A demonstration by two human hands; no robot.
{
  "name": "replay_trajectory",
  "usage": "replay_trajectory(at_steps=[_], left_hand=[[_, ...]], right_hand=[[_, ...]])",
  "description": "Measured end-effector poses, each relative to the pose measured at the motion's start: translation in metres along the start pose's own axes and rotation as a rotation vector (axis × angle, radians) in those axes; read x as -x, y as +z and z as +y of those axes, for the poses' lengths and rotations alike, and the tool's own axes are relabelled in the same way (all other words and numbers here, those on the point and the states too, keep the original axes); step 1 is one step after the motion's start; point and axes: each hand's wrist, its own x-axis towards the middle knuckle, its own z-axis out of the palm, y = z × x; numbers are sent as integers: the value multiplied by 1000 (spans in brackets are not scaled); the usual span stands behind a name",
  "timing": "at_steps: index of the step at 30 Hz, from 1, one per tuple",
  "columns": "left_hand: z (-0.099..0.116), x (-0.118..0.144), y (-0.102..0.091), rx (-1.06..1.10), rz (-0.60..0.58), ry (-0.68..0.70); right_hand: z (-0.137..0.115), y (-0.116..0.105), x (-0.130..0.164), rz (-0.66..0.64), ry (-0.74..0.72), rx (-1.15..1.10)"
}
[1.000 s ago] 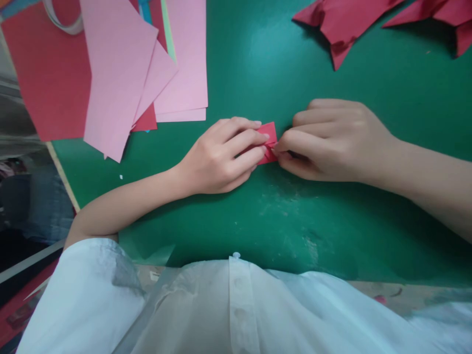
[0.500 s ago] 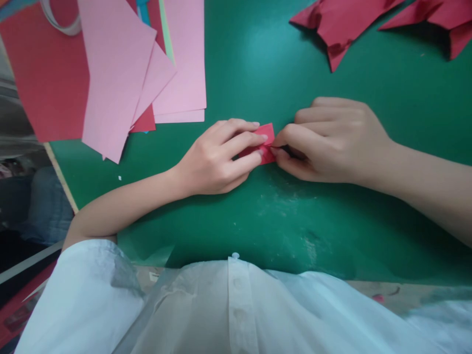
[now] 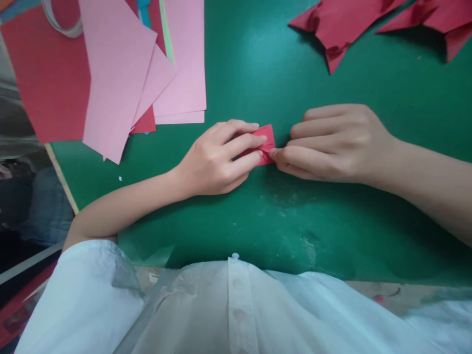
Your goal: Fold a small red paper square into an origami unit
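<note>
A small piece of folded red paper lies on the green table, with crease lines showing near its right side. My left hand holds it down from the left, its fingertips pressed on top and covering much of it. At the paper's lower right edge, the thumb and forefinger of my right hand are pinched together on the edge. The other fingers of that hand are curled in. The underside of the paper is hidden.
Pink paper sheets overlap a red sheet at the upper left, with a white paper or tape loop on top. Folded red paper shapes rest at the upper right. The green table has whitish smudges near me.
My right hand's forefinger and thumb have slid slightly down along the paper's right edge, and its knuckles have lowered. My left hand stays in place on the paper.
</note>
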Motion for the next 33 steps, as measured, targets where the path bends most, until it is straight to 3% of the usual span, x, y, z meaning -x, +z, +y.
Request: replay_trajectory(at_steps=[5,14,23,27,31,33], left_hand=[[-2,3,3,30,28,11],[-1,9,10,-28,68,39],[1,9,7,-106,53,64],[1,6,7,-198,135,128],[0,-1,8,-289,290,266],[0,-3,9,-299,295,263]], right_hand=[[3,0,0,-26,-71,41],[3,0,-4,-8,-69,23],[3,2,5,-197,133,-189],[1,4,10,-272,170,-190],[2,4,8,-208,76,-103],[3,2,6,-123,19,-81]])
